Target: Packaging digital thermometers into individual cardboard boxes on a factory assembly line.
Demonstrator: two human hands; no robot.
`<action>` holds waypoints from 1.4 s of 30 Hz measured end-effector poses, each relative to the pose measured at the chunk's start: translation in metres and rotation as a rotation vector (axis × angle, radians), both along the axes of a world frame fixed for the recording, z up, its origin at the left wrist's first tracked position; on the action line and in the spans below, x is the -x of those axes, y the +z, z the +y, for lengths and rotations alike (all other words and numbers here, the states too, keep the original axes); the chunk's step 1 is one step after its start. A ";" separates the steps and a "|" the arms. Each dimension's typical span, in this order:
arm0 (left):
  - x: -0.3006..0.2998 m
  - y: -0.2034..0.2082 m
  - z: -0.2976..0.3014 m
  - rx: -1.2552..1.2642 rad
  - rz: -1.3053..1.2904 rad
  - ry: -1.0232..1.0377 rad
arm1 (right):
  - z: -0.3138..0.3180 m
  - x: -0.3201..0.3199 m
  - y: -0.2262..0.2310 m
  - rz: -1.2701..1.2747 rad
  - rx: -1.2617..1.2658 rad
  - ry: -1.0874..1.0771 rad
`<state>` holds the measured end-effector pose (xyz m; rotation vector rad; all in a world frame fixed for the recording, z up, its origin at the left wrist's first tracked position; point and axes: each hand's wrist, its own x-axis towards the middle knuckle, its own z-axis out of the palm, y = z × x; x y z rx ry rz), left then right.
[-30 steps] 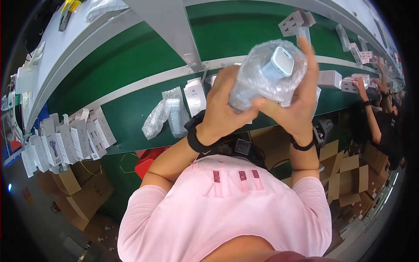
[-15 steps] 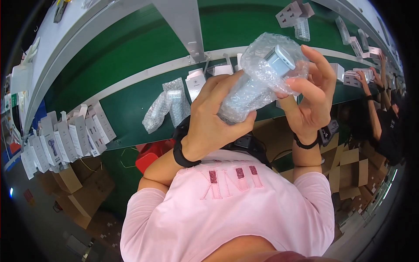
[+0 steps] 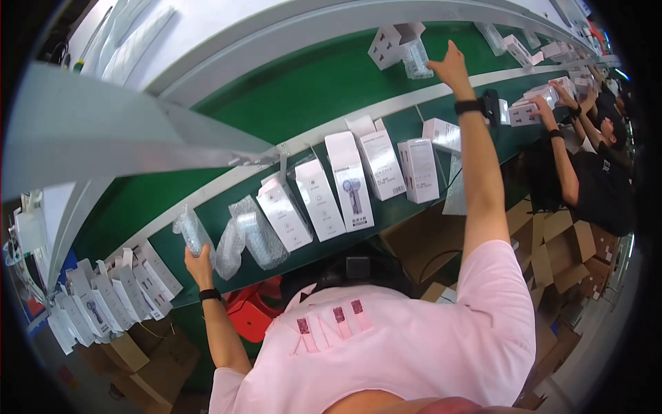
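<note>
At the left of the bench, my left hand is closed around a bubble-wrapped item. Beside it lie two more bubble-wrapped bundles, one narrow and one wider. My right arm stretches forward to the far right, where my right hand is empty with thumb and fingers apart. Its thumb comes close to another bubble-wrapped item on the green belt; I cannot tell whether they touch. That item lies against an open white carton.
White cartons, one with a handheld device pictured, stand along the green bench. More open cartons line up at the left. A grey metal post crosses the left side. A co-worker's hands handle boxes at the right. A red stool is below.
My hands have parted: the left has gone left and down with the bubble-wrapped item, while the right let go and reached far right. The view has shifted, showing more cartons along the bench.
</note>
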<state>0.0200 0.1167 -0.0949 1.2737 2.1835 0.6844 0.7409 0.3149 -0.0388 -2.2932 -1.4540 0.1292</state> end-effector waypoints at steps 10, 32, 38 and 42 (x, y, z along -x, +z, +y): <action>-0.036 -0.003 0.012 -0.083 0.489 -0.060 | 0.030 0.059 -0.029 -0.236 -0.179 0.156; -0.135 0.076 -0.010 0.248 -0.451 -0.297 | 0.050 0.042 -0.096 0.071 0.218 -0.151; -0.183 0.106 -0.011 -0.236 0.292 -0.471 | 0.002 0.049 -0.007 0.722 0.202 0.008; -0.278 0.177 0.030 -0.492 0.170 -0.845 | -0.089 0.118 0.141 0.869 0.401 0.286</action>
